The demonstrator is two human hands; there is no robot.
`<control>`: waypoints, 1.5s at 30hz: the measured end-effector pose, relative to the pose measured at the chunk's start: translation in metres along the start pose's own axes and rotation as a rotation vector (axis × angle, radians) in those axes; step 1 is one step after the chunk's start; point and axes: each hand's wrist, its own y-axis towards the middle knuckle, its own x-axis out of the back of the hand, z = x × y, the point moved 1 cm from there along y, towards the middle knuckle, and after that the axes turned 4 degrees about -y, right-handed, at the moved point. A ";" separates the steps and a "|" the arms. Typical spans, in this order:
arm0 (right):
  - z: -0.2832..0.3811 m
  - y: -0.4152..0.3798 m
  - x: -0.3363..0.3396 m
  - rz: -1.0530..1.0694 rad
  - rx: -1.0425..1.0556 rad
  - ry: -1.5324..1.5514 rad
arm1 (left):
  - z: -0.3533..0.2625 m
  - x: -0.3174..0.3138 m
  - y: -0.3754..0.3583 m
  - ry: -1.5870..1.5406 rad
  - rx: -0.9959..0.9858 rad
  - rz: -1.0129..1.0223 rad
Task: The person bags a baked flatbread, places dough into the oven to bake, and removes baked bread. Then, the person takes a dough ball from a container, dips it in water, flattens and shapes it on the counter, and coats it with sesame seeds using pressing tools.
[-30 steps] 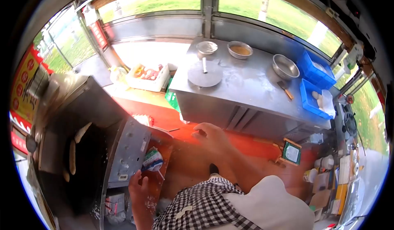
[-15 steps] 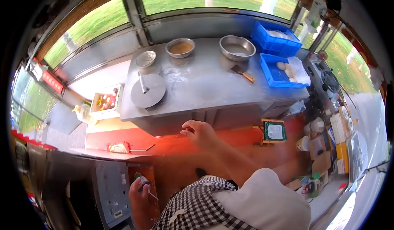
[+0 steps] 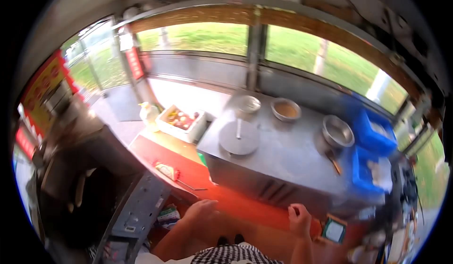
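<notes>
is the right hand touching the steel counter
Apart. The head view shows the right hand loosely curled, held in the air over the red floor, with a clear gap to the front edge of the steel counter.

You are looking through a fisheye lens: a black ring frames the picture, and straight lines such as the window frames bow hard toward the rim. Daylight pours in through those windows, glaring white on the sill and shining softly on the steel counter. The left side lies in deep shadow. Motion blur smears everything, your hands included.
</notes>
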 end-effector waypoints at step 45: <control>-0.150 0.098 0.175 -0.143 -0.223 0.134 | -0.133 -0.139 0.200 -0.039 0.132 0.252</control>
